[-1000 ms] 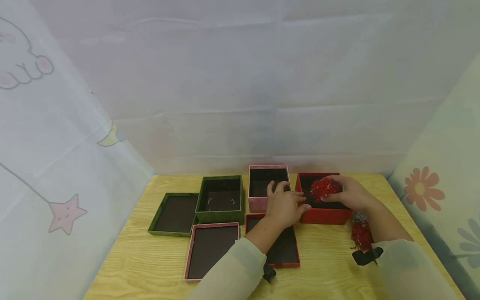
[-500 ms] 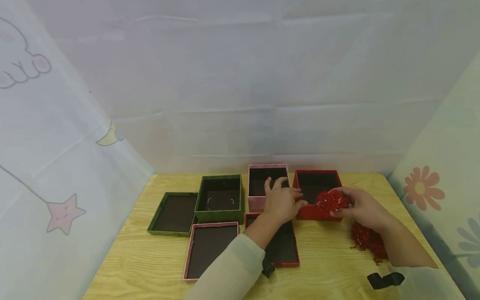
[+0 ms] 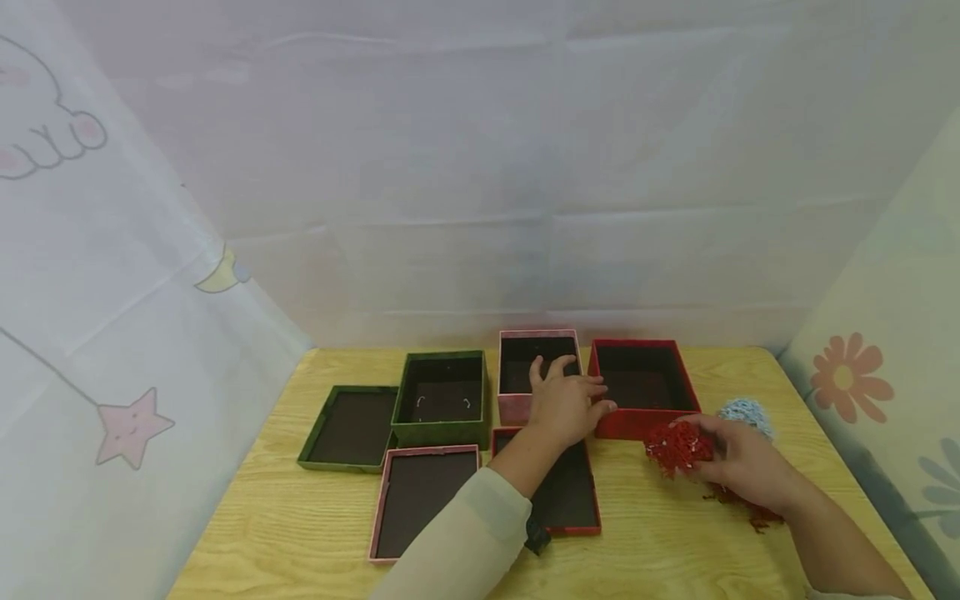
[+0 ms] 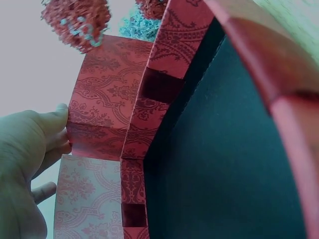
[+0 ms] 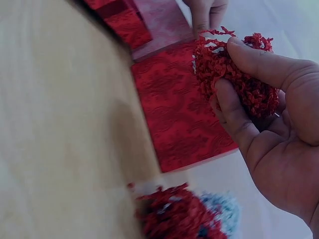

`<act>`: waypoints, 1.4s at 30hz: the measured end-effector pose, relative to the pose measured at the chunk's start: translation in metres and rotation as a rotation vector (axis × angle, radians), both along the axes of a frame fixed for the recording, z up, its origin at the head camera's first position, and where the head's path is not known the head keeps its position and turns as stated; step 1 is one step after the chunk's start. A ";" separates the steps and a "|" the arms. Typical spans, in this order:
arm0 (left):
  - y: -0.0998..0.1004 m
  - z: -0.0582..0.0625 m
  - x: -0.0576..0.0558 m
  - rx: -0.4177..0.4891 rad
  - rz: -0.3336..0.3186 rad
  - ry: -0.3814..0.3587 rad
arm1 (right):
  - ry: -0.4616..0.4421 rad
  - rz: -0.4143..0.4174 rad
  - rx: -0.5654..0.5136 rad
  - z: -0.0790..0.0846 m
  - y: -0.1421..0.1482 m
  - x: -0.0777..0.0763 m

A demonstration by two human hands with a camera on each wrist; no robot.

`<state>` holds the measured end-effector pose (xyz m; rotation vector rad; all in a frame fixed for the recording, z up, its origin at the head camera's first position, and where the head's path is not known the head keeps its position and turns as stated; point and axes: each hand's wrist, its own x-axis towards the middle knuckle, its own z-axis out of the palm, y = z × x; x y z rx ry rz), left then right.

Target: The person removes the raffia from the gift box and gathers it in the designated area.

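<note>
My right hand [image 3: 757, 467] pinches a clump of red crinkle-cut paper shreds [image 3: 675, 450] between thumb and fingers, just in front of the open red box [image 3: 645, 423]. White bits show among the red strands. My left hand [image 3: 562, 408] has its fingers spread, thumb and forefinger at the red box's left side, other fingers over the pink box [image 3: 517, 410]. In the left wrist view, the thumb [image 4: 61, 113] meets the red patterned wall. Dark, bare interiors show in both boxes. More red shreds [image 5: 177, 211] and light blue shreds [image 3: 742, 412] lie right of the red box, partly hidden by my right hand.
An open green box [image 3: 442, 432] stands to the left, with a green lid [image 3: 348, 427] beside it. Nearer me lie a pink-rimmed lid [image 3: 423, 500] and a red-rimmed lid [image 3: 570, 500], the latter partly under my left forearm. A pale cloth wall [image 3: 420, 275] backs the table.
My right hand has lifted the red shreds out of the red box and brought them toward me over its front wall. The red box has shifted slightly. My left hand has barely moved.
</note>
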<state>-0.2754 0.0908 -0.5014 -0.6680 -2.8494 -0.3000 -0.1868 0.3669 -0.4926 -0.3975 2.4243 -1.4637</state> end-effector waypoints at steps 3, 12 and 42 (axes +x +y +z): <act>0.001 0.000 0.001 0.002 -0.004 0.000 | -0.042 -0.002 -0.041 -0.009 0.002 0.005; 0.002 -0.001 0.001 -0.029 0.003 -0.022 | -0.032 -0.035 -0.011 -0.036 0.003 0.015; 0.003 -0.001 0.003 -0.038 0.009 0.002 | 0.318 -0.137 0.516 -0.051 -0.003 0.030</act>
